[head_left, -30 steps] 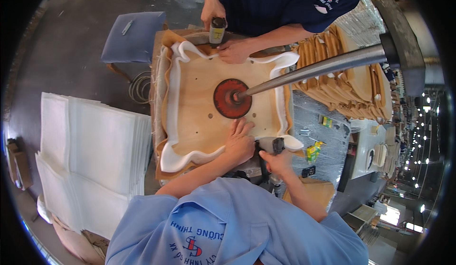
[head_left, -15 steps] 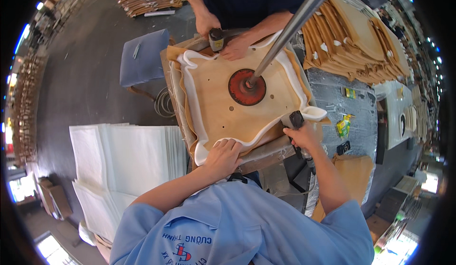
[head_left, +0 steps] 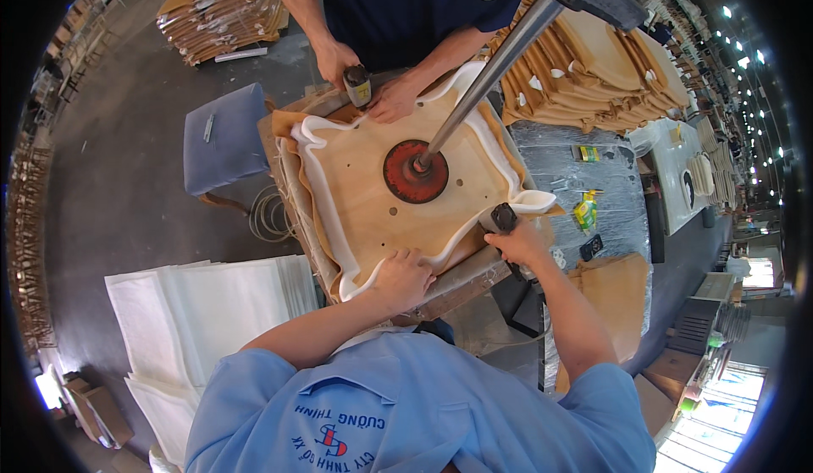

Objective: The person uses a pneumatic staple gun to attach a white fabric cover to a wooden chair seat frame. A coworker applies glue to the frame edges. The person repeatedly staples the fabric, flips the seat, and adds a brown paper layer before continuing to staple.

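Centrally, wooden seat board (head_left: pixel 373 193) w/ white foam edging (head_left: pixel 326 219) lies flat on bench, red press disc (head_left: pixel 415 171) on its middle, steel rod (head_left: pixel 491 71) slanting up from it. Stack of white foam sheets (head_left: pixel 203 312) at left. Left hand (head_left: pixel 400 280) presses board's near edge, fingers curled over foam. Right hand (head_left: pixel 518 243) at near-right corner, fingers wrapped round black stapler (head_left: pixel 503 218). Opposite, co-worker's hand (head_left: pixel 336 60) grips another tool (head_left: pixel 357 85).

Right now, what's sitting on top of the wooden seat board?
A red disc presses the board's middle, with a metal rod slanting up from it. The left hand rests on the near edge, over white foam wrapped around the rim. What lies under the board is hidden.
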`<move>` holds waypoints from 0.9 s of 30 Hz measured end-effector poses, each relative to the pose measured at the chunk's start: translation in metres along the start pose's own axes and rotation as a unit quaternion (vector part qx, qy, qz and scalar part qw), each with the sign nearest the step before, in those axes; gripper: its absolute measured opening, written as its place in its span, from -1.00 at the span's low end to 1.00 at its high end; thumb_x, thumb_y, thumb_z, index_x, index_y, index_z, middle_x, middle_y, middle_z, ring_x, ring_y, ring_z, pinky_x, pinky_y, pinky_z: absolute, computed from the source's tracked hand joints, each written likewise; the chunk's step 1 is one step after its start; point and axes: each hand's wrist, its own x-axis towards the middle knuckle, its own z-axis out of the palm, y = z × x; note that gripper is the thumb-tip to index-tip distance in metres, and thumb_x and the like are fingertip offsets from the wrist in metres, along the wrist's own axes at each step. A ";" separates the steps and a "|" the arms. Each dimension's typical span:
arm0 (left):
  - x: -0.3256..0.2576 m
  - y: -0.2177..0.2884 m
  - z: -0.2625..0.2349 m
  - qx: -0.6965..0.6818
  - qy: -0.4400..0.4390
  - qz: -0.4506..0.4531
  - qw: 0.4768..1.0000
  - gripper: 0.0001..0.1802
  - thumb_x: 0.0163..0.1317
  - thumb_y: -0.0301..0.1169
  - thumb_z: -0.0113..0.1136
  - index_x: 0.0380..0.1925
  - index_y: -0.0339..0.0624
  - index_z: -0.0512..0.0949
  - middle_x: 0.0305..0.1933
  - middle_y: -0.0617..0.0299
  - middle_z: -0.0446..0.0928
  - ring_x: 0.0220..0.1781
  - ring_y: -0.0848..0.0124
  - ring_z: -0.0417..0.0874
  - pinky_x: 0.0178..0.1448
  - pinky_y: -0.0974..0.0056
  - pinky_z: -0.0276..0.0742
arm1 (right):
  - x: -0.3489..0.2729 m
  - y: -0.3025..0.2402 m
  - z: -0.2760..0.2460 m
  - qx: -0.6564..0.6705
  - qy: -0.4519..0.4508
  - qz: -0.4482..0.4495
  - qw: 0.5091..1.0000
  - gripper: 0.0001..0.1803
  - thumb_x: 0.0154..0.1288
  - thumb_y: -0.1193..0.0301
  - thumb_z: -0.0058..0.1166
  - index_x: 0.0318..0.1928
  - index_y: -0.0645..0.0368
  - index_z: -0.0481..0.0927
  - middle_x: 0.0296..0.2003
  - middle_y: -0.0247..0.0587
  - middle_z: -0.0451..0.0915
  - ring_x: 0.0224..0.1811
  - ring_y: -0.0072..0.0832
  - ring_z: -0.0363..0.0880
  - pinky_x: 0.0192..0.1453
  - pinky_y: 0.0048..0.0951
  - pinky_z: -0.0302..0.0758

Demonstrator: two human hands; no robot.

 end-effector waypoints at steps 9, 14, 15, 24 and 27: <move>0.011 -0.024 0.005 -0.079 0.083 -0.021 0.993 -0.80 0.28 -0.21 0.38 -0.43 -0.05 0.77 -0.22 0.18 0.62 -0.04 0.16 0.58 0.10 0.01 0.43 | -0.012 -0.006 0.003 0.087 0.044 -0.003 0.995 -0.60 0.28 0.23 0.48 0.00 0.21 0.71 -0.44 -0.28 0.70 -0.55 -0.50 0.63 -0.42 -0.38 0.57; 0.009 -0.027 0.014 -0.129 0.116 -0.077 0.982 -0.81 0.26 -0.23 0.37 -0.41 -0.06 0.79 -0.14 0.19 0.58 0.07 0.14 0.52 0.18 0.00 0.37 | -0.064 -0.009 0.029 0.190 -0.048 0.008 0.981 -0.71 0.36 0.32 0.43 -0.06 0.23 0.70 -0.47 -0.39 0.64 -0.57 -0.64 0.55 -0.48 -0.49 0.48; 0.008 -0.027 0.015 -0.135 0.124 -0.091 0.979 -0.82 0.26 -0.23 0.38 -0.41 -0.07 0.79 -0.13 0.19 0.56 0.08 0.14 0.51 0.19 0.00 0.37 | -0.075 -0.021 0.039 0.212 -0.053 0.000 0.976 -0.74 0.37 0.33 0.42 -0.08 0.22 0.70 -0.48 -0.40 0.64 -0.57 -0.66 0.55 -0.49 -0.50 0.47; 0.013 -0.026 0.021 -0.181 0.134 -0.124 0.966 -0.82 0.23 -0.26 0.37 -0.41 -0.12 0.76 -0.08 0.13 0.54 0.11 0.07 0.49 0.25 -0.04 0.35 | -0.085 -0.042 0.089 0.211 -0.082 0.033 0.974 -0.81 0.42 0.35 0.37 -0.11 0.19 0.68 -0.58 -0.43 0.56 -0.61 -0.66 0.48 -0.52 -0.51 0.40; 0.015 -0.025 0.022 -0.179 0.138 -0.130 0.965 -0.82 0.23 -0.27 0.37 -0.41 -0.13 0.76 -0.06 0.13 0.54 0.12 0.06 0.49 0.24 -0.05 0.35 | -0.082 -0.047 0.092 0.216 -0.071 0.037 0.973 -0.82 0.42 0.36 0.36 -0.14 0.20 0.67 -0.60 -0.42 0.55 -0.62 -0.66 0.47 -0.53 -0.51 0.40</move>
